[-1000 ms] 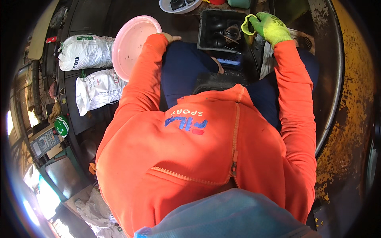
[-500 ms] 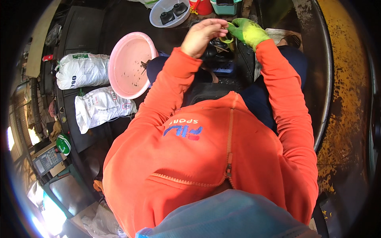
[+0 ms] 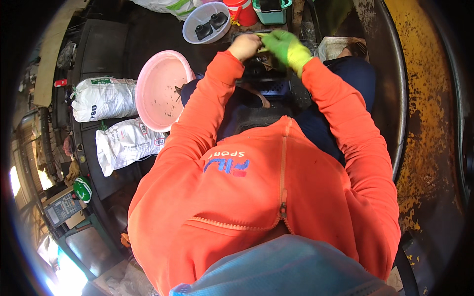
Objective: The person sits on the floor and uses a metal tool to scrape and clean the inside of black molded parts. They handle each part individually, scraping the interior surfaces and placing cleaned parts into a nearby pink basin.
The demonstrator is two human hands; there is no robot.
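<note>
My bare left hand [image 3: 245, 47] is at the top centre, its fingers closed on a thin yellow-green strip [image 3: 261, 35]. My right hand [image 3: 285, 46], in a green and yellow glove, meets it from the other side and pinches the same strip. What kind of thing the strip is cannot be made out. Below both hands, between my knees, lie dark parts [image 3: 256, 68] that are mostly in shadow. A blue plastic basket [image 3: 274, 88] sits just under them.
To the left stand a pink basin [image 3: 144, 93] and two white sacks [image 3: 113, 101]. Beyond my hands are a pale bowl [image 3: 189, 33] with black parts, a red container [image 3: 242, 13] and a green box [image 3: 271, 17]. A rusty yellow surface [image 3: 427, 123] runs along the right.
Both hands have come down slightly, and the right hand has shifted left. The loop that hung between them now shows as a thin strip. My view has tilted a little.
</note>
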